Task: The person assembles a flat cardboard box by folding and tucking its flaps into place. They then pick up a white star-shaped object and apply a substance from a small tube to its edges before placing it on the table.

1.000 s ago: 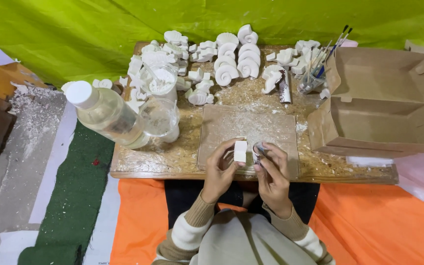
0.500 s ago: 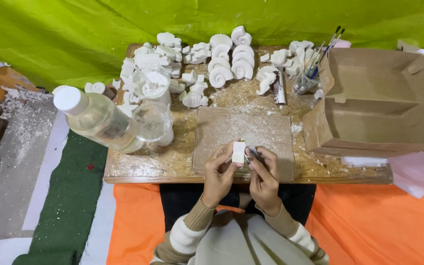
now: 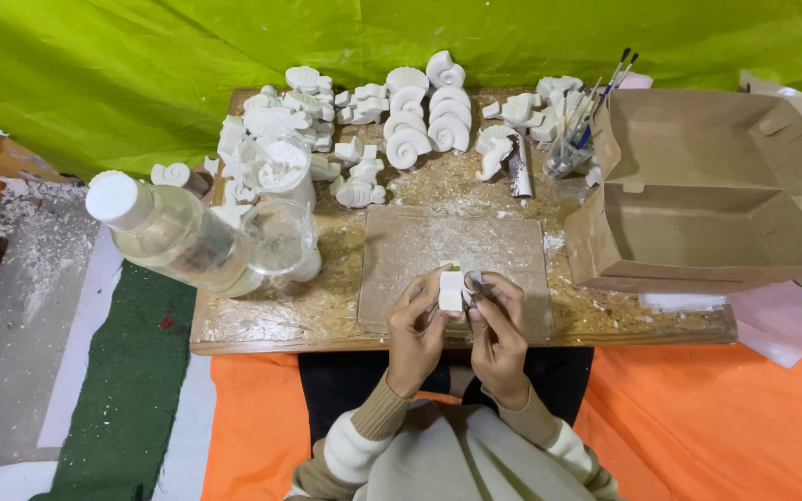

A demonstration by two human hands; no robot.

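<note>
Head view: left hand (image 3: 417,320) pinches a small white plaster block (image 3: 451,290) over the grey work mat (image 3: 420,246) on the wooden board (image 3: 262,320). Right hand (image 3: 498,320) is closed around a thin tool (image 3: 475,283) touching the block. White shell casts (image 3: 410,144) lie beyond.

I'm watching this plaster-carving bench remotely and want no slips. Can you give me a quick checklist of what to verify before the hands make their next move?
1. Small white block held in left hand: ok.
2. Right hand pinching a thin tool at the block: ok; tip cannot tell.
3. Work is over the flat board: ok.
4. Clear bottle capped and away from the hands: ok.
5. White shell casts lie behind the board, apart from the hands: ok.
6. Open cardboard box off to the right: ok.
</note>
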